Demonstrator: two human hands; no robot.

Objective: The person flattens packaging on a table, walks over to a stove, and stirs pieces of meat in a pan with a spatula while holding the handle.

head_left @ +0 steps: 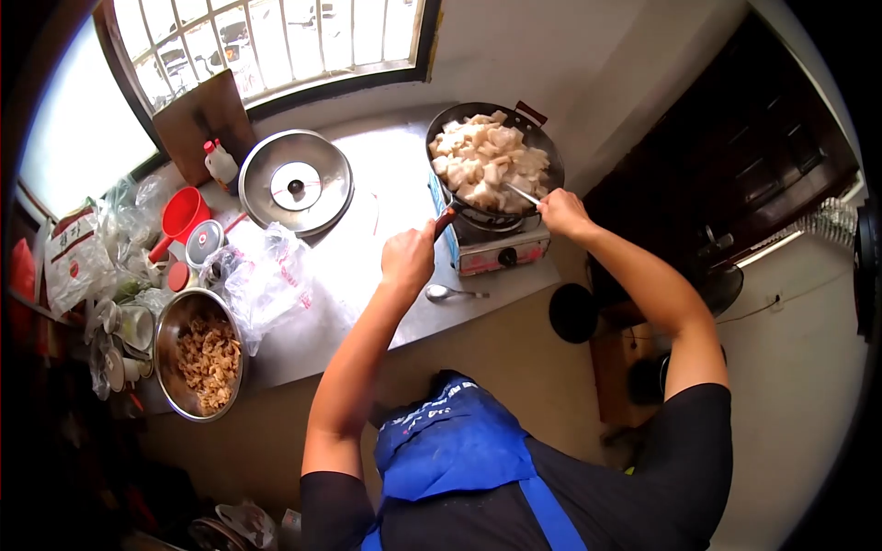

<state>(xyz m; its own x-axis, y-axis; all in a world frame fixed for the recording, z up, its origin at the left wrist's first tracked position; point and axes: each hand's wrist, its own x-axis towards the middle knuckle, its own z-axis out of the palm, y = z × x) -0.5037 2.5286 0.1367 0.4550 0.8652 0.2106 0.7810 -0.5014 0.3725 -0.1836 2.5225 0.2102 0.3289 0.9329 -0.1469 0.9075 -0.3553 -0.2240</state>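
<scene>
A dark wok point(554, 151) heaped with pale, flat pieces of food point(491, 156) sits on a portable gas stove point(501, 255). My left hand point(409, 255) is closed around the wok's long handle point(445, 221) at its near side. In my right hand point(563, 213) is the shaft of a metal cooking utensil point(524, 194). Its far end is buried in the food, so I cannot tell whether it is a spatula or a ladle. Below the stove, a metal spoon point(443, 293) lies on the metal counter point(413, 321).
Left of the wok lies a large metal lid point(322, 151). A steel bowl of brown food chunks point(209, 363) stands at the counter's left end, near clear plastic bags point(271, 280), a red scoop point(186, 211) and jars. A black round stool point(574, 312) is right of the counter.
</scene>
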